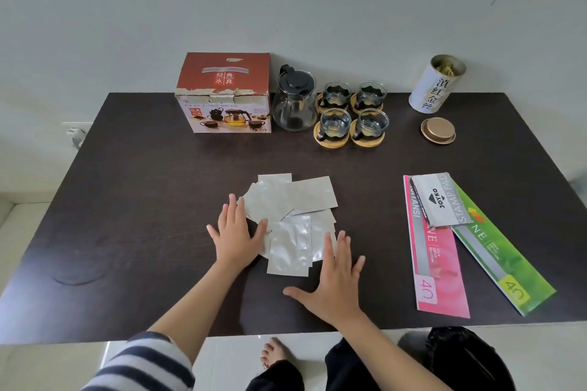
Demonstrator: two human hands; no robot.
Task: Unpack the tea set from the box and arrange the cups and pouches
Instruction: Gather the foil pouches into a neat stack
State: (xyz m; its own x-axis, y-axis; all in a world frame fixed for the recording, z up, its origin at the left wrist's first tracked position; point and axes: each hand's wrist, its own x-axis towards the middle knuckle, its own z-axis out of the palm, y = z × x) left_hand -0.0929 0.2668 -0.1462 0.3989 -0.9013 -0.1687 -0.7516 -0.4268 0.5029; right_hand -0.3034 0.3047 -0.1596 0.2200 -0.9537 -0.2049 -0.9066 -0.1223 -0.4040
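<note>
Both hands are laid flat with fingers spread: the left hand [235, 236] on a loose pile of silver foil pouches [293, 219] at mid-table, the right hand [336, 279] touching its near edge. Four glass cups [352, 113] on round wooden coasters are grouped beside the glass teapot [294, 101] and red cardboard box [224, 94] behind.

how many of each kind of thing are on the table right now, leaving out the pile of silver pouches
Glass cups: 4
Wooden coasters: 4
Glass teapot: 1
Tea set box: 1
Tea canister: 1
Gold canister lid: 1
Receipt books: 2
Stamp pad box: 1
Total: 15
</note>
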